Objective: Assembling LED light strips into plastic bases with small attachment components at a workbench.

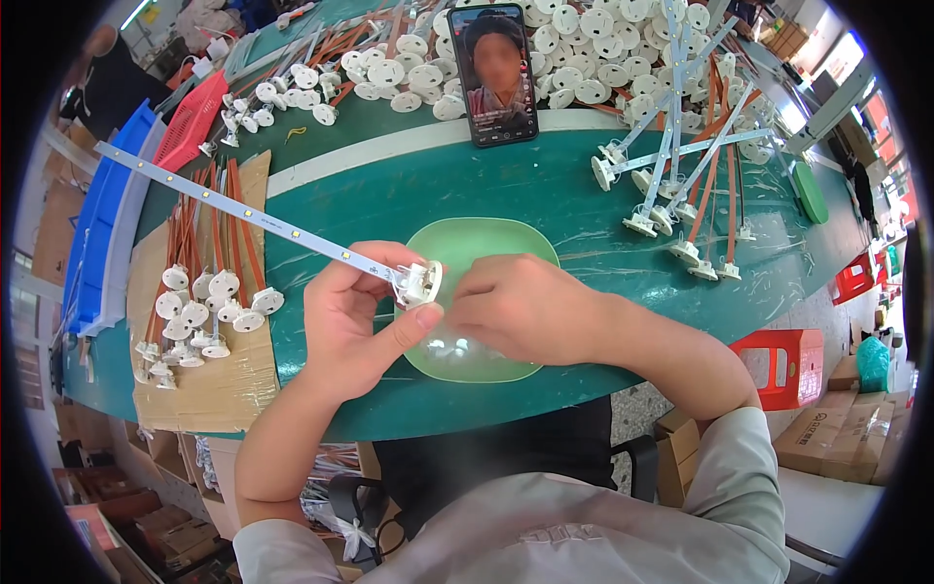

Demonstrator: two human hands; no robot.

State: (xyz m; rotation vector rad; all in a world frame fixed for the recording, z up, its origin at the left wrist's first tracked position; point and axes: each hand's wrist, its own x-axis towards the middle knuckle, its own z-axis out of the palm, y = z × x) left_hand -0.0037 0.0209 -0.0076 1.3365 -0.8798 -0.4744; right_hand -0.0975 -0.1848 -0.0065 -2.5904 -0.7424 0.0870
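My left hand point(342, 326) is closed round the lower end of an LED light strip point(248, 215). The strip slants up to the far left, and its white round base point(424, 284) sits between my thumb and fingers. Close to the right of that base, my right hand point(535, 310) is closed with fingertips bent inward. Whatever its fingers may pinch is hidden. Both hands are above a light green bowl point(484, 228), which holds small whitish, shiny pieces point(462, 347) too small to name.
Similar strips with round bases lie on cardboard point(204, 399) at left and in a cluster point(671, 175) at right. A phone point(493, 78) leans before a big pile of white bases point(603, 49). A blue bin point(112, 224), red basket point(192, 122) and red stool point(783, 370) flank the table.
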